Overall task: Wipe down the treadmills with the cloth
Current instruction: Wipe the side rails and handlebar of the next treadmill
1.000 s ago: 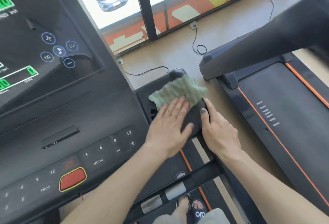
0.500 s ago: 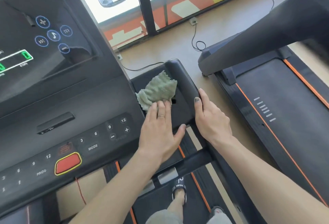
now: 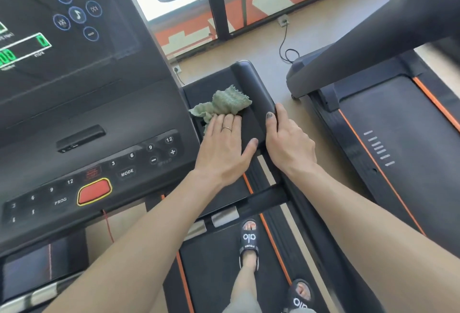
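A crumpled pale green cloth (image 3: pixel 221 103) lies on the black side tray of the treadmill console (image 3: pixel 99 118), just right of the keypad. My left hand (image 3: pixel 224 148) lies flat with straight fingers, its fingertips pressing the near edge of the cloth onto the tray. My right hand (image 3: pixel 286 143) grips the tray's raised right rim (image 3: pixel 254 83), thumb on top and fingers curled over the outer side. The console's screen with green readouts and a red stop button fills the left of the view.
A second treadmill (image 3: pixel 398 126) with orange stripes stands to the right, its slanted arm overhead. Beige floor with a black cable and socket (image 3: pixel 283 34) lies between them. My sandalled feet (image 3: pixel 249 245) stand on the belt below. A window wall is ahead.
My left hand slid the cloth from the tray's right side toward the console, and the cloth bunched up. My right hand kept its hold on the rim.
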Demonstrator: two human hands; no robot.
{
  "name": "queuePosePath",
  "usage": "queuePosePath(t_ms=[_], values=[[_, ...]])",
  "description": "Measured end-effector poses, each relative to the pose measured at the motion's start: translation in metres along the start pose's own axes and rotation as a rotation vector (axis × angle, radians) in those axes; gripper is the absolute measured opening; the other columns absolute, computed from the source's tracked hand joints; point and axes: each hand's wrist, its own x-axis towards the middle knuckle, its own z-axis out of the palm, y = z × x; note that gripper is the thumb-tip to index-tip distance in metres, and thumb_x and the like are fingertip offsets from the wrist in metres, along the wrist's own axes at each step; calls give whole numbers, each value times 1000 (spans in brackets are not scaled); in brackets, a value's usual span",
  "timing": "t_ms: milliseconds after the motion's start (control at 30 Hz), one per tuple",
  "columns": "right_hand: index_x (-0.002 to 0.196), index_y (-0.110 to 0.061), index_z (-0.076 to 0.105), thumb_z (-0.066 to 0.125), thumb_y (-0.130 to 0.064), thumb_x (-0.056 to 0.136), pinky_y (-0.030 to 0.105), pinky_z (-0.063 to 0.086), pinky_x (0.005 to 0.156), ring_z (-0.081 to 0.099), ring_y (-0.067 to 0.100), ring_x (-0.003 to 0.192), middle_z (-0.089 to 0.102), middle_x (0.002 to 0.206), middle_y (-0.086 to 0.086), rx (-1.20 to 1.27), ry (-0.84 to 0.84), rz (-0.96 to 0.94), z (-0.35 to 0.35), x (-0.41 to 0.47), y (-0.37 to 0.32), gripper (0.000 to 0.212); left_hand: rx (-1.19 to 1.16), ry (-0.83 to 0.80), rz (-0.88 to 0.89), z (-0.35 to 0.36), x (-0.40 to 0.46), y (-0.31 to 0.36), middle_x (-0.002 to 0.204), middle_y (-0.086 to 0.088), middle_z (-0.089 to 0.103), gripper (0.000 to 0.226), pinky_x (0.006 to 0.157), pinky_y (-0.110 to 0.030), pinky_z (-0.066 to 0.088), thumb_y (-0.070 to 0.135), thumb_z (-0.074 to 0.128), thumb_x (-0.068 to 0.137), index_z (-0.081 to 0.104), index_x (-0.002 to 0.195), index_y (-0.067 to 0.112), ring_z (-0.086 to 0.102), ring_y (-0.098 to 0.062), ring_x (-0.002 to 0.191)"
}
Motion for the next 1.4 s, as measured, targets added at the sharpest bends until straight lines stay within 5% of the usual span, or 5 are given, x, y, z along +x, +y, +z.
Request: queuePosePath(t_ms=[533, 767, 867, 1133, 1400], values=[[154, -40, 15, 11, -52, 101, 48, 38, 98, 54, 35, 120, 52, 141, 5, -3, -15, 8, -1, -1, -1, 54, 112, 48, 349, 28, -69, 8, 169, -9, -3, 74, 127, -40, 8, 51, 29, 104, 8, 160, 7, -8, -19, 156], [153, -38, 18, 6, -58, 99, 49, 37, 99, 53, 36, 121, 53, 140, 5, 49, -17, 11, -3, 1, -2, 58, -19, 192, 125, -5, -11, -14, 155, -15, 44, 59, 123, -36, 25, 37, 26, 106, 44, 149, 2, 38, -27, 146], [150, -38, 22, 7, -57, 100, 49, 39, 96, 56, 37, 116, 57, 133, 7, 52, -12, 4, -1, 0, 0, 56, 5, 246, 359, 2, -28, -9, 147, -10, 55, 42, 115, -33, 40, 23, 41, 105, 59, 139, 5, 49, -22, 138], [153, -40, 19, 5, -62, 98, 48, 36, 102, 52, 35, 124, 54, 141, 5, 81, -17, 10, -6, -2, -1, 61, 765, 170, 1058, 1, -16, -41, 146, -4, 56, 37, 126, -39, 13, 6, 43, 103, 63, 134, 5, 40, -24, 144], [153, -42, 18, 3, -63, 97, 48, 34, 104, 50, 33, 127, 53, 143, 2, 111, -37, 27, -7, -2, 0, 62, 1430, -47, 1005, 6, -11, -13, 169, -5, -3, 68, 112, -54, -25, 32, 31, 105, 1, 159, 5, -15, -27, 154]])
